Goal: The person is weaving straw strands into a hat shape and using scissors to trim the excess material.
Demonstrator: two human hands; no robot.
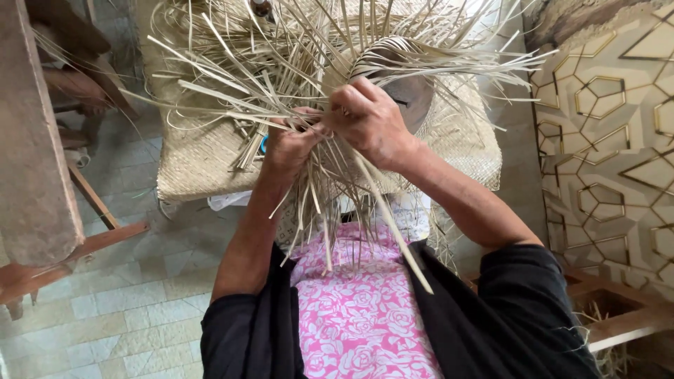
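A half-woven piece of pale straw (393, 52) with many loose strips (232, 77) fanning out is held up in front of me. My left hand (291, 144) pinches strips at the lower middle of the bundle. My right hand (368, 119) grips strips right beside it, fingers curled over them, close to a dark rounded form (414, 95) under the weave. Long strips hang down over my pink flowered lap (358, 309). Black sleeves cover both upper arms.
A finished woven mat (189, 151) drapes over a seat behind the bundle. A wooden bench (35, 175) stands at left on the tiled floor (126, 309). A patterned wall panel (611, 140) and a wooden frame (618, 316) are at right.
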